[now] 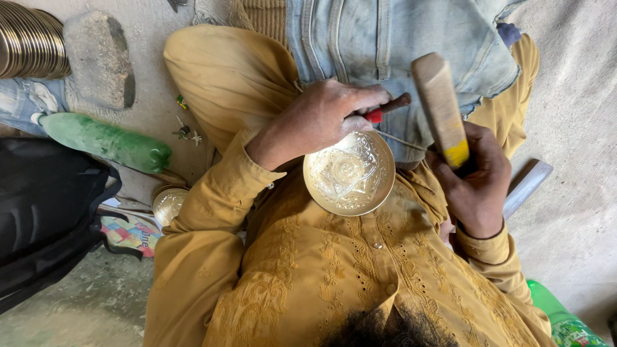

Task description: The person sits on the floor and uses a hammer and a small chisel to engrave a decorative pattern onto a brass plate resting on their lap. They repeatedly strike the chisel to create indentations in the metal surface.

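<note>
A shiny brass bowl (350, 173) with an engraved pattern inside rests tilted on my lap, against a denim cloth (398, 45). My left hand (318, 122) is closed around a thin punch with a red grip (380, 113), whose tip sits at the bowl's upper rim. To the right of the bowl, my right hand (477, 183) grips a wooden mallet (440, 103) with a yellow band, held raised above the bowl's right side. I wear a mustard embroidered garment, and my bent knee shows behind the left hand.
On the left lie a green plastic bottle (106, 141), a grey stone (99, 58), a stack of metal bowls (29, 42), a black bag (45, 212) and a small brass bowl (168, 204). A pale flat bar (528, 186) and another green bottle (565, 321) lie right.
</note>
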